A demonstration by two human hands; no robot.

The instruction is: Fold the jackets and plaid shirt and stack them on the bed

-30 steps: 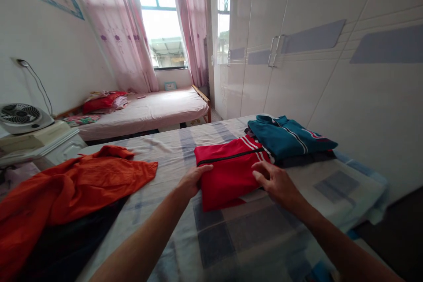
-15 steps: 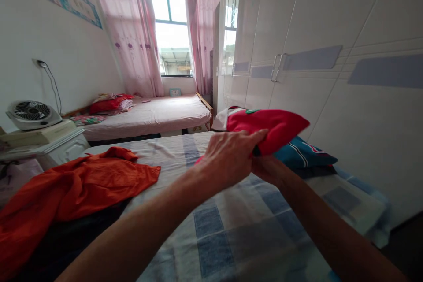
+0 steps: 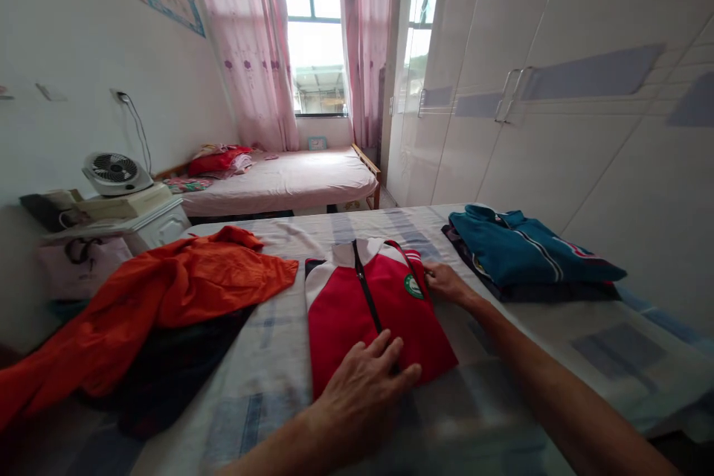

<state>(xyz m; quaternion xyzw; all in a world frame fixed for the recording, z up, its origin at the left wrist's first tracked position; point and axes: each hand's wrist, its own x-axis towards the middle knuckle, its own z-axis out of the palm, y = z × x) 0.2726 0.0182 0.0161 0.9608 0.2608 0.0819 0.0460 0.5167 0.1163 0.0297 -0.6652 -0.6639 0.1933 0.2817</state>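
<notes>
A red and white zip-up jacket (image 3: 384, 312) lies folded on the bed, front side up, with a black zipper and a round green badge. My left hand (image 3: 371, 379) rests on its lower front, palm down and fingers spread. At the jacket's right edge, below the shoulder, my right hand (image 3: 448, 285) has its fingers closed on the fabric; the fingertips are partly hidden. Farther right, a folded teal jacket (image 3: 518, 247) is stacked on dark clothing (image 3: 563, 291). To the left lies a crumpled orange garment (image 3: 206, 275) over dark cloth (image 3: 184, 357).
The bed has a blue-and-white patterned sheet (image 3: 262, 379). White wardrobes (image 3: 591, 186) line the right side. A second bed (image 3: 290, 182) with a pink sheet stands below the window. On the left, a fan (image 3: 115, 172) sits on a white cabinet (image 3: 161, 227), beside a pale bag (image 3: 83, 268).
The red jacket has come down from the raised hands onto the bed and now lies face up. My hands have moved apart, and the left one has let go and flattened on it.
</notes>
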